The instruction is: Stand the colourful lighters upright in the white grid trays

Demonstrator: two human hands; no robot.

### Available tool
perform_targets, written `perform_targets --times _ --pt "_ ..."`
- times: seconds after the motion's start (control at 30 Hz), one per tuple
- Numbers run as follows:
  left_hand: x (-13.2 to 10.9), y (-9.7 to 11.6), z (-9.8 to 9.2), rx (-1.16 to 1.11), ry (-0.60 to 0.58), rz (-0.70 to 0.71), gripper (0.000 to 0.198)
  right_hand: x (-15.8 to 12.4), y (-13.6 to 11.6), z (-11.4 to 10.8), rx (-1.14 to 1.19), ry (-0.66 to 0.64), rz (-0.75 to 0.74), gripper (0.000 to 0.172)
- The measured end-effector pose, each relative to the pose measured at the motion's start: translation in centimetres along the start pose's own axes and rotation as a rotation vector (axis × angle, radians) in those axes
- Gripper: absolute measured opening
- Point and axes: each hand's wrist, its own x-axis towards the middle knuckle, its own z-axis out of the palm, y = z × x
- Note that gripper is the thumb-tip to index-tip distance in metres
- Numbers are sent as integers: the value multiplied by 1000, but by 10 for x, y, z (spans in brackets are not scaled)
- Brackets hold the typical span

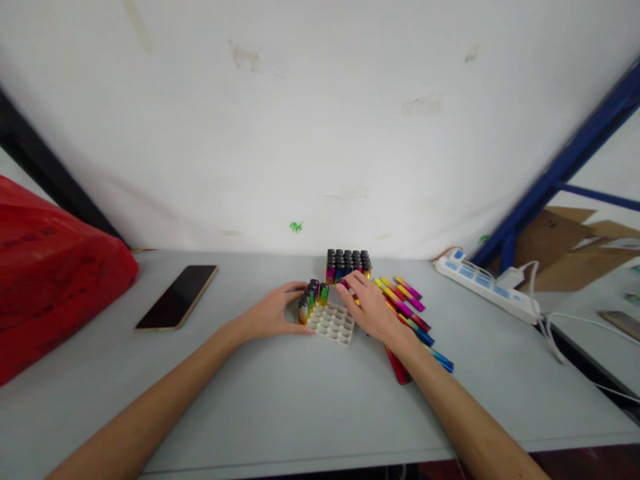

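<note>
A white tray with round holes (334,324) lies on the grey table, with a few rainbow-coloured lighters (313,298) standing along its far left edge. My left hand (273,311) curls around the tray's left side, fingers touching those lighters. My right hand (367,303) rests over the tray's right side, its fingertips pinching a pink-tipped lighter (344,285). Behind the tray stands a full block of upright lighters (349,265). Several loose coloured lighters (407,308) lie flat to the right, partly under my right wrist.
A black phone (178,296) lies on the left of the table (280,393), beside a red plastic bag (47,273). A white power strip (485,287) with cables runs along the right. A white wall stands directly behind. Blue shelving and cardboard are at the far right.
</note>
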Motion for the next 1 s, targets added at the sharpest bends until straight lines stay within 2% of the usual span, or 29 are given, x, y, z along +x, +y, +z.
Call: perform_targets --times 0.13,0.27,0.4,0.7,0.87,1.0 --pt "0 0 0 12 -11 -8 79 -1 0 0 -68 -58 -11 34" --pt "0 1 0 -3 -10 -4 78 -1 2 8 13 -95 43 36" --pt "0 3 -1 -8 -9 -5 78 -2 4 15 47 -141 22 32" --pt "0 1 0 -12 -4 22 77 3 -10 19 -298 -172 13 34" --pt "0 1 -1 17 -26 -2 80 3 -6 -1 -253 -112 -13 43" --pt "0 -1 -1 25 -29 0 79 4 24 -33 -350 27 128 43"
